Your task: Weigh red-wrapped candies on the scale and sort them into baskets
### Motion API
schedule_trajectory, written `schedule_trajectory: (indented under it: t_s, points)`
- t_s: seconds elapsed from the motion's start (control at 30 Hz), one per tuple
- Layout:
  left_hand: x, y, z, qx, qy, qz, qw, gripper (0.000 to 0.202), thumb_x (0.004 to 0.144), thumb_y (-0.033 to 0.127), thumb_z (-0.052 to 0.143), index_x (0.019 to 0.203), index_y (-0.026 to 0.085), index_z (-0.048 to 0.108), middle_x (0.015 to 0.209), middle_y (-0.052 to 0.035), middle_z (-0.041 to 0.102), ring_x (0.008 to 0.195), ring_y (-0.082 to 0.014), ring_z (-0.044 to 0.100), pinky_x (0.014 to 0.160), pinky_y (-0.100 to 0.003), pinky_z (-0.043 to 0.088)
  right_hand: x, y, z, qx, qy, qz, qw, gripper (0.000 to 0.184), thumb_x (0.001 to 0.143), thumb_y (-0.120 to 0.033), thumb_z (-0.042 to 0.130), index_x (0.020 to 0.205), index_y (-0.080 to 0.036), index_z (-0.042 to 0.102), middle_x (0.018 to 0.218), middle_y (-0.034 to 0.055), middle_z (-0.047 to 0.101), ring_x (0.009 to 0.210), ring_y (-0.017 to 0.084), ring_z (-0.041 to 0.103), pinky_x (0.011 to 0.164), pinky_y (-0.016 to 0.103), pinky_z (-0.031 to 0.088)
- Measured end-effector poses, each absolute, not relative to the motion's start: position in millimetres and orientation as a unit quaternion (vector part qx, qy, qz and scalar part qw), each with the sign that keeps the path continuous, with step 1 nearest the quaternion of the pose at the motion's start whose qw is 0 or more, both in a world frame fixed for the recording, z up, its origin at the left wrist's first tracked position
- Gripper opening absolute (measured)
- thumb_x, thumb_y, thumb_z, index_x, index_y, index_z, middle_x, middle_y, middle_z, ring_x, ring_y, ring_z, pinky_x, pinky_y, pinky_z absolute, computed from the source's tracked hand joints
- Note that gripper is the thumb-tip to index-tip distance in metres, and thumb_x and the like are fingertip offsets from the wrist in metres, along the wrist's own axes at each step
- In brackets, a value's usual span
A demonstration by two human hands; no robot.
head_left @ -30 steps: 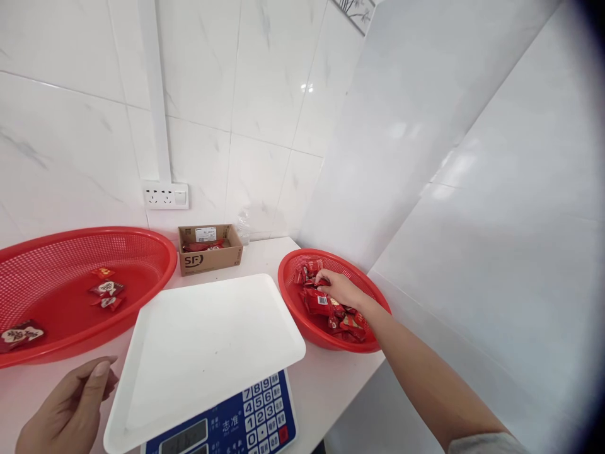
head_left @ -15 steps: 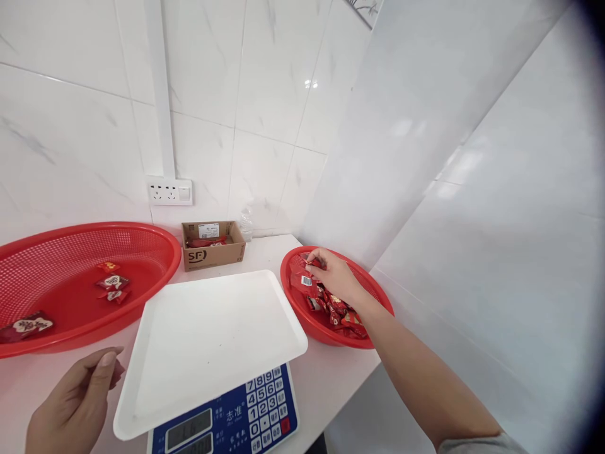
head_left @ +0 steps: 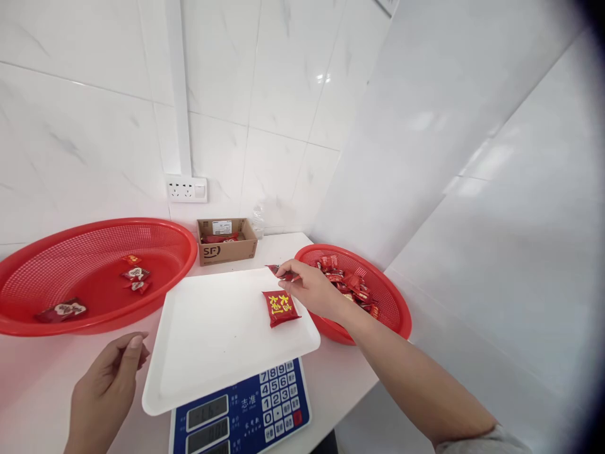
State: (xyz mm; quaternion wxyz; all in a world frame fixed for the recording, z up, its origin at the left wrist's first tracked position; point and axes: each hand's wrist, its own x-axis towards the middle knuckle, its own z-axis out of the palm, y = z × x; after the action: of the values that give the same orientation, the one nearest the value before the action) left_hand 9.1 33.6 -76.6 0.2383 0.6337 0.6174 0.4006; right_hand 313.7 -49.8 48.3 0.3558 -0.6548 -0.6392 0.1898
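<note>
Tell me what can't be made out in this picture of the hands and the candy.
- Scale display: digits too blurred to read; the lower one is cut by the bottom edge.
- Left hand: loosely curled, palm side hidden, so whether it holds anything is unclear.
- Small wrapper at the right hand: mostly hidden by fingertips.
- Cardboard box: contents too small to identify.

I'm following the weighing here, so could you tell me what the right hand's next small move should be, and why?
Probably release the small red packet onto the white scale tray. The right hand pinches it above the tray's far edge, one red packet with yellow characters already lies there, and the small red basket beside it holds more.
</note>
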Motion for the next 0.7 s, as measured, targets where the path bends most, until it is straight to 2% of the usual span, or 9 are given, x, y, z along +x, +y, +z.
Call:
schedule_trajectory:
  t_s: [0.13, 0.27, 0.47, 0.53, 0.63, 0.7]
  points:
    - [9.1, 32.3, -61.2, 0.618, 0.615, 0.380, 0.310, 0.039, 0.072, 0.055, 0.044, 0.085, 0.022, 0.060, 0.073, 0.0000, 0.063, 0.069, -0.0205, 0.064, 0.066, -0.030, 0.052, 320.0, -47.6, 37.5, -0.680, -0.648, 0.158, 0.303, 0.013, 0.088, -0.027, 0.044, 0.097, -0.024, 0.053, 0.090, 0.0007, 0.063, 0.076, 0.016, 0.057, 0.069, 0.030, 0.043]
    - [9.3, 32.2, -64.0, 0.619, 0.602, 0.401, 0.307, 0.042, 0.071, 0.059, 0.043, 0.084, 0.022, 0.059, 0.068, 0.0000, 0.062, 0.067, -0.0215, 0.063, 0.064, -0.032, 0.052, 311.3, -45.3, 28.3, -0.684, -0.667, 0.153, 0.252, 0.021, 0.092, -0.025, 0.036, 0.106, -0.023, 0.052, 0.094, 0.0032, 0.065, 0.080, 0.017, 0.059, 0.070, 0.029, 0.042]
    - [6.6, 33.8, -72.4, 0.623, 0.597, 0.407, 0.300, 0.041, 0.074, 0.059, 0.043, 0.084, 0.023, 0.059, 0.070, 0.0001, 0.062, 0.067, -0.0195, 0.061, 0.062, -0.029, 0.051, 288.2, -36.0, 19.3, -0.709, -0.671, 0.120, 0.181, 0.039, 0.095, -0.027, 0.028, 0.131, -0.020, 0.042, 0.079, 0.0047, 0.065, 0.072, 0.020, 0.059, 0.065, 0.030, 0.039]
    - [6.9, 33.8, -72.9, 0.621, 0.594, 0.413, 0.300, 0.041, 0.075, 0.059, 0.042, 0.085, 0.023, 0.060, 0.070, 0.0000, 0.062, 0.067, -0.0189, 0.060, 0.062, -0.028, 0.050, 283.5, -33.2, 16.7, -0.711, -0.666, 0.126, 0.186, 0.038, 0.095, -0.027, 0.030, 0.129, -0.019, 0.045, 0.078, 0.0050, 0.066, 0.073, 0.020, 0.060, 0.066, 0.030, 0.040]
    - [7.8, 32.9, -72.9, 0.621, 0.586, 0.426, 0.298, 0.041, 0.077, 0.059, 0.042, 0.085, 0.023, 0.060, 0.070, 0.0002, 0.062, 0.066, -0.0184, 0.060, 0.062, -0.028, 0.050, 279.1, -31.6, 13.6, -0.707, -0.664, 0.144, 0.199, 0.032, 0.094, -0.025, 0.033, 0.116, -0.020, 0.055, 0.077, 0.0042, 0.068, 0.075, 0.020, 0.063, 0.066, 0.030, 0.042]
    - [8.1, 32.2, -72.9, 0.621, 0.583, 0.431, 0.298, 0.040, 0.078, 0.059, 0.043, 0.085, 0.023, 0.059, 0.069, 0.0004, 0.061, 0.065, -0.0182, 0.059, 0.061, -0.028, 0.050, 277.6, -31.9, 11.9, -0.702, -0.663, 0.152, 0.211, 0.028, 0.093, -0.023, 0.035, 0.108, -0.022, 0.058, 0.085, 0.0034, 0.070, 0.081, 0.019, 0.065, 0.068, 0.029, 0.044]
